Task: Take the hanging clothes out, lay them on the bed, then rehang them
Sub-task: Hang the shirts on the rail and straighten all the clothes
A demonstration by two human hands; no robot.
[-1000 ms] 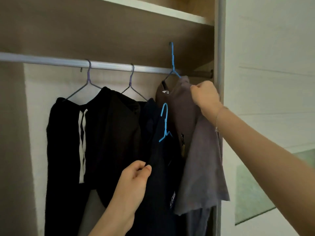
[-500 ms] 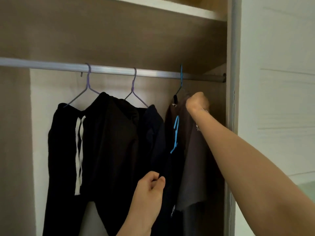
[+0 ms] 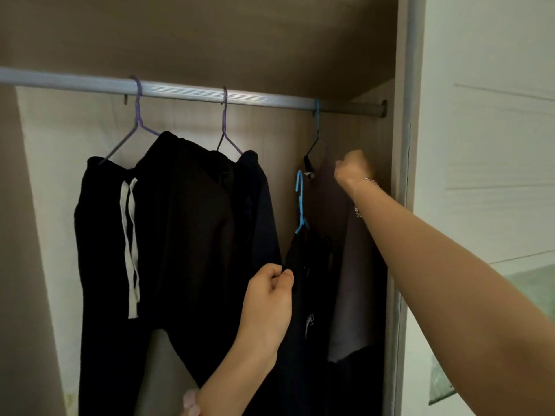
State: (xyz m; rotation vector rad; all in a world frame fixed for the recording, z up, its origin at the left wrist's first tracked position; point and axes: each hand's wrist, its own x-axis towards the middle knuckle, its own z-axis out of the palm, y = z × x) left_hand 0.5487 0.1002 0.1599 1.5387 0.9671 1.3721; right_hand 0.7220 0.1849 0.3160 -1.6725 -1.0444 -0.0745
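A metal rail [image 3: 186, 91] crosses the wardrobe. Two purple hangers carry black trousers with white drawstrings [image 3: 120, 235] and a black top [image 3: 195, 235]. At the right end a blue hanger [image 3: 316, 121] is hooked on the rail with a grey shirt [image 3: 345, 265] on it. My right hand [image 3: 351, 169] grips the grey shirt's shoulder near that hanger. My left hand [image 3: 270, 301] pinches a dark navy garment [image 3: 306, 325] on a second blue hanger [image 3: 300, 202], which is off the rail and well below it.
The wardrobe's side panel and grey frame [image 3: 405, 205] stand just right of my right hand. A shelf underside [image 3: 210, 31] sits above the rail. A white wall [image 3: 486, 145] lies to the right.
My right hand carried the grey shirt's blue hanger up and its hook now sits over the rail. My left hand kept hold of the navy garment, now further right.
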